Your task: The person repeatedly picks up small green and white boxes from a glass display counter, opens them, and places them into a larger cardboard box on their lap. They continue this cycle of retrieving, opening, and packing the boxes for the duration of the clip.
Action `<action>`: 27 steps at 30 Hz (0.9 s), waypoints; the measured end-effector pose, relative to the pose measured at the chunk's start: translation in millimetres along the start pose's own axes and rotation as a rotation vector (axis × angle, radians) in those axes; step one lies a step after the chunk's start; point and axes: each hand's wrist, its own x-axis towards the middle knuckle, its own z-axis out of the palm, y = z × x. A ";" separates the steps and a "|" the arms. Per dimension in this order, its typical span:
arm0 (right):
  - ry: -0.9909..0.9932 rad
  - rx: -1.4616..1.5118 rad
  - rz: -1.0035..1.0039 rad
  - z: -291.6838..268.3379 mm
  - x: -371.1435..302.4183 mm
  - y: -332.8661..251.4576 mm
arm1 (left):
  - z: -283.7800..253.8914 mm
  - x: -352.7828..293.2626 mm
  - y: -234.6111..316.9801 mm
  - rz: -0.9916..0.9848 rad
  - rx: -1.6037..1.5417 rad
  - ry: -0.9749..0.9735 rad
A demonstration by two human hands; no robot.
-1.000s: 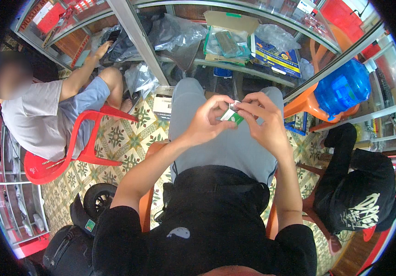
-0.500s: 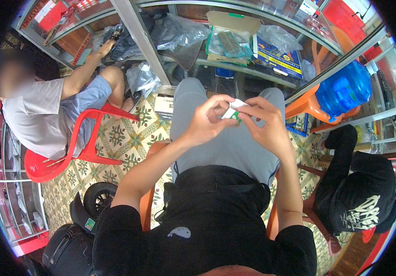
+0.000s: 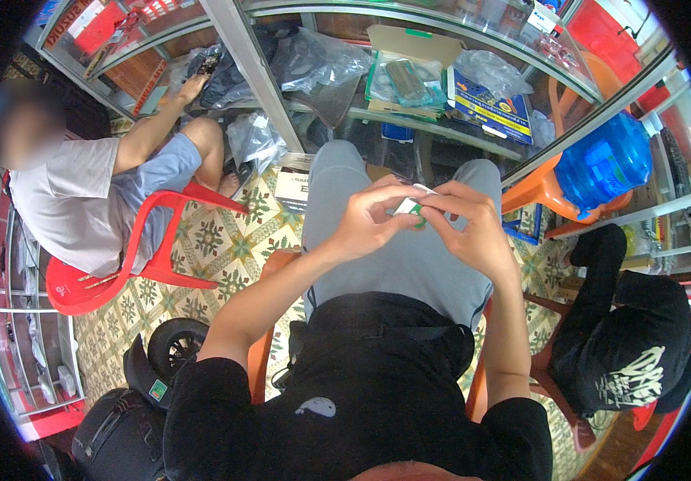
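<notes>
Small green-and-white box (image 3: 407, 207) held above gray trousers (image 3: 389, 268), between both legs | Left hand (image 3: 367, 218), over the trousers' left leg, pinches it between thumb and curled fingers | Right hand (image 3: 474, 227), over the right leg, bent fingers and thumb nearly together at its white edge, exact grip hidden

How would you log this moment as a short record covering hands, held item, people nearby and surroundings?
Hands: the left hand and right hand meet, fingertips pinching one item between them
Held item: small green-and-white box, partly hidden by the fingers
Position: above the wearer's grey trousers
Person at left: light shirt, seated on a red chair, one hand at a dark object
Person at right: black top
Ahead: glass cabinet with a blue-and-yellow box inside
Right side: blue water jug on an orange chair
Floor: patterned tiles
</notes>
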 end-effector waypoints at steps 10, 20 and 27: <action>0.117 -0.013 -0.044 -1.5 -0.3 3.1 | 1.0 0.2 3.8 0.011 -0.024 0.027; 0.177 0.025 -0.053 -2.0 2.0 -0.5 | 3.2 1.3 9.4 0.018 -0.056 0.058; 0.215 0.071 -0.052 3.7 1.9 3.6 | 3.8 1.6 11.3 0.026 -0.086 0.076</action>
